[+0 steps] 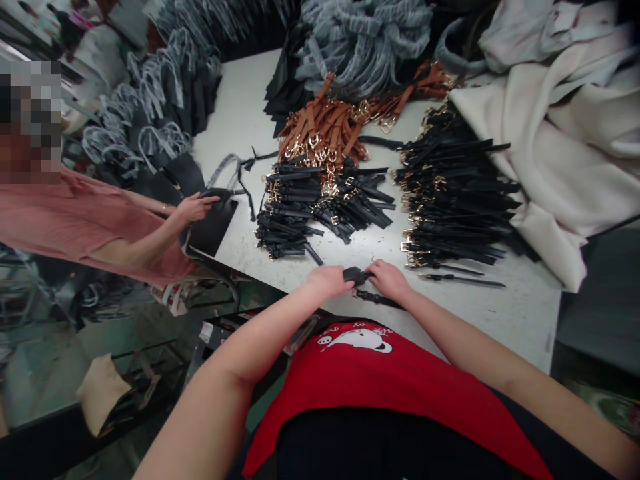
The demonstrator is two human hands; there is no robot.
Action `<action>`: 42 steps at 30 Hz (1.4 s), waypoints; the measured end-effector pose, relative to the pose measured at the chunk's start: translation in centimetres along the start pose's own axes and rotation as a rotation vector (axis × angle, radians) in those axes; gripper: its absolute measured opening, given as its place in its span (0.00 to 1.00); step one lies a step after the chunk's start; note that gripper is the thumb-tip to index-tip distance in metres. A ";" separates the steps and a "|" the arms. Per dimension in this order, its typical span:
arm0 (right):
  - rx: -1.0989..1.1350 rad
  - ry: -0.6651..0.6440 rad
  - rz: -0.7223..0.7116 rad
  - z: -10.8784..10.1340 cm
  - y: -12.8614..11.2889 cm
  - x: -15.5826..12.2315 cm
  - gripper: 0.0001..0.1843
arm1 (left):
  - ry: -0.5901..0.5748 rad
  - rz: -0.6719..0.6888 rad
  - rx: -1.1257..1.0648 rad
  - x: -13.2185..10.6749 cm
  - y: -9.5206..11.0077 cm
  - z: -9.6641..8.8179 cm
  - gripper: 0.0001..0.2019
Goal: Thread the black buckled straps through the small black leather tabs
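A short black leather strap piece spans the gap between my hands near the front edge of the table. My left hand is closed on its left end, and my right hand pinches the other end. Just below them lies a black buckled strap, partly hidden by my right forearm. Beyond my hands is a pile of black straps with gold buckles. A larger heap of black buckled straps lies to the right, with a single strap apart at its near side.
Brown straps with gold hardware lie behind the black ones on the white table. Grey wrapped handles are heaped at the back. Cream fabric drapes the right side. At left, a co-worker's hand holds a black piece.
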State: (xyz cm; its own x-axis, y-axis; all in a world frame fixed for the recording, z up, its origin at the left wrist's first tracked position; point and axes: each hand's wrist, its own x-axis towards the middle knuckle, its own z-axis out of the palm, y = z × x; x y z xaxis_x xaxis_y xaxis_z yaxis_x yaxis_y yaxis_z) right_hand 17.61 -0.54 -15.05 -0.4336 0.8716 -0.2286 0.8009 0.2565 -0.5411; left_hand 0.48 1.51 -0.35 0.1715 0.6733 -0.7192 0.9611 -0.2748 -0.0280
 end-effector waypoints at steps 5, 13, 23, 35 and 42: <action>0.035 0.011 0.019 -0.4 -0.2 -0.1 0.11 | -0.037 0.020 0.083 0.5 0.3 -1.3 0.24; 0.025 0.007 0.045 -1.0 -0.6 -0.2 0.12 | -0.014 -0.033 0.102 0.4 -0.2 -0.6 0.27; -0.027 -0.013 0.035 -0.9 -0.6 0.0 0.11 | 0.057 -0.065 -0.026 -0.6 -1.8 0.8 0.27; -0.238 -0.113 0.058 0.1 -2.5 -2.8 0.13 | 0.101 -0.030 -0.055 -5.1 -3.0 5.2 0.25; -0.228 -0.068 0.033 0.3 -3.7 -3.0 0.17 | 0.088 -0.008 -0.070 -5.0 -2.8 6.2 0.25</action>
State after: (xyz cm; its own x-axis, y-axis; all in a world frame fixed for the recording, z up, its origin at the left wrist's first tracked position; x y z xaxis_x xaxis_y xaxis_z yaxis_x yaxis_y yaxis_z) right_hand 15.86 -4.17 -12.61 -0.4262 0.8529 -0.3014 0.8843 0.3226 -0.3375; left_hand -4.46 -5.37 -0.95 0.1787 0.7338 -0.6554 0.9749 -0.2221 0.0171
